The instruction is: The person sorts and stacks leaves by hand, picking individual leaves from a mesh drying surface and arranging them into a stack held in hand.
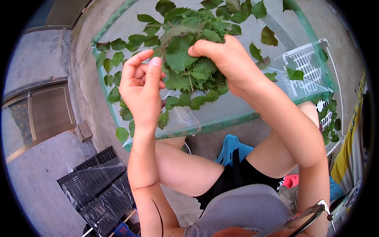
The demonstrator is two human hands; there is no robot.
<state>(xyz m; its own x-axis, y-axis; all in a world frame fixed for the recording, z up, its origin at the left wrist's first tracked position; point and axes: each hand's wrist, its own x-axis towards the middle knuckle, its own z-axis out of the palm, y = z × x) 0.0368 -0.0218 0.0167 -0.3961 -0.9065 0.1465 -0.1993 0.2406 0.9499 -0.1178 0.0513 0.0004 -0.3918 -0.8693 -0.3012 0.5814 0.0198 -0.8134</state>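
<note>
The right hand (221, 55) grips a thick bunch of jagged, veined leaves (197, 75) above the sheer, green-edged mesh (233, 112); the left hand (143, 85), fingers curled, is half open just beside it. Bare mesh lies nearer the knees. A white slotted plastic basket (306, 65) stands at right, with leaves by its side.

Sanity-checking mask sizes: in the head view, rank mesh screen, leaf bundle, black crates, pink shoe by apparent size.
1. Green-edged mesh screen
2. Leaf bundle and black crates: too close to rank
3. Pink shoe
</note>
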